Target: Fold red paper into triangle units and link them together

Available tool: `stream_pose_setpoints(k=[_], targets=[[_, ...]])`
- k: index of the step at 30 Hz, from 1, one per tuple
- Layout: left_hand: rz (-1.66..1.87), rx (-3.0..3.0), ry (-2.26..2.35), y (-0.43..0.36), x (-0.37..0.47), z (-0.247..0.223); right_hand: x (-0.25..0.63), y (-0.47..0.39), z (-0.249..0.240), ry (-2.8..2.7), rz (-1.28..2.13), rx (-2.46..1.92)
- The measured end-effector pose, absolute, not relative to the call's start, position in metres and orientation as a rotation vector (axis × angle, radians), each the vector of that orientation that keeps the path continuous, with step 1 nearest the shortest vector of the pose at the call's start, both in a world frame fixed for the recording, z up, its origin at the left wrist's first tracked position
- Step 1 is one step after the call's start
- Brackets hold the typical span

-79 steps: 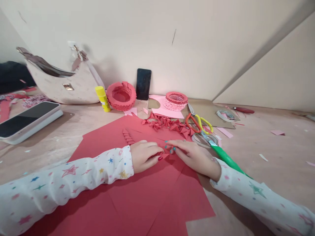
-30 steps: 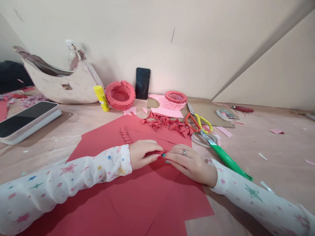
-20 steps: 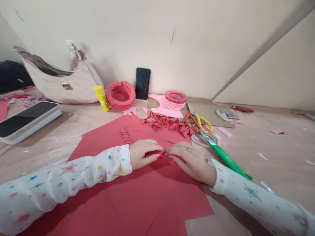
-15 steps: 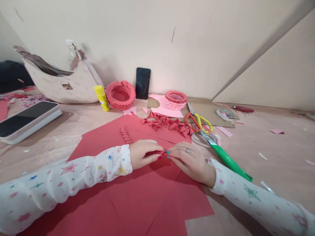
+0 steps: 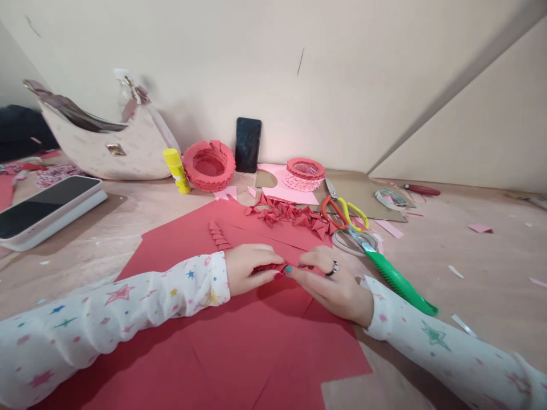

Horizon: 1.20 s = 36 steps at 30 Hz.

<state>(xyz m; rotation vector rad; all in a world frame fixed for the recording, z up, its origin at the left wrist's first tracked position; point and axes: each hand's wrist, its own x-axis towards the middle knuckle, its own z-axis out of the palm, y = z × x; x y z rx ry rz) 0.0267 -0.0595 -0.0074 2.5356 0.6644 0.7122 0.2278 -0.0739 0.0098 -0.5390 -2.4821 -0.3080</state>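
My left hand (image 5: 252, 267) is closed around a strip of interlocked folded red paper pieces (image 5: 270, 266), with thumb below and fingers above; most of the strip is hidden. At the strip's right end, my right hand (image 5: 329, 279) presses with a teal-nailed fingertip while another finger curls above, slightly apart. Both hands rest over large red paper sheets (image 5: 239, 353). Another short folded red strip (image 5: 219, 236) lies just beyond my left hand. Several loose folded red paper triangles (image 5: 290, 213) are heaped beyond both hands.
Scissors (image 5: 342, 210) and a green-handled cutter (image 5: 399, 282) lie right. At the back are a red paper ring (image 5: 209, 165), a pink-and-red ring (image 5: 305, 173), a glue stick (image 5: 176, 171) and a phone (image 5: 248, 145). A handbag (image 5: 106, 145) and white device (image 5: 51, 210) stand left.
My right hand's upper finger has lifted back from the strip's end and curled, and the hand has turned slightly. My left hand keeps its hold in the same place.
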Motion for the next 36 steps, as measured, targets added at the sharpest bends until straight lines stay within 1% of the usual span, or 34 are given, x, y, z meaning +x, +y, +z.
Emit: stream_pose_setpoints(k=[6,17,22,24,27,30,33,36], targets=[[0.723,2.534,0.707,-0.06,0.026,-0.008,0.232,-0.072,-0.002,-2.502,-0.128,-0.449],[0.626,2.579,0.715,-0.058,0.028,-0.009,0.23,-0.074,0.001,-2.603,-0.129,-0.454],[0.645,2.617,0.714,-0.06,0.027,-0.008,0.231,-0.072,0.003,-2.58,-0.15,-0.468],[0.619,2.637,0.737,-0.062,0.027,-0.006,0.233,-0.067,0.005,-2.528,-0.216,-0.612],[0.569,2.642,0.788,-0.063,0.026,-0.003,0.237,-0.053,0.002,-2.355,-0.294,-1.026],[0.546,2.639,0.78,-0.064,0.025,-0.001,0.241,-0.038,-0.005,-2.301,-0.32,-1.358],[0.516,2.66,0.763,-0.063,0.024,-0.001,0.245,-0.027,-0.011,-2.287,-0.327,-1.489],[0.508,2.673,0.748,-0.063,0.023,-0.001,0.249,-0.02,-0.016,-2.278,-0.343,-1.502]])
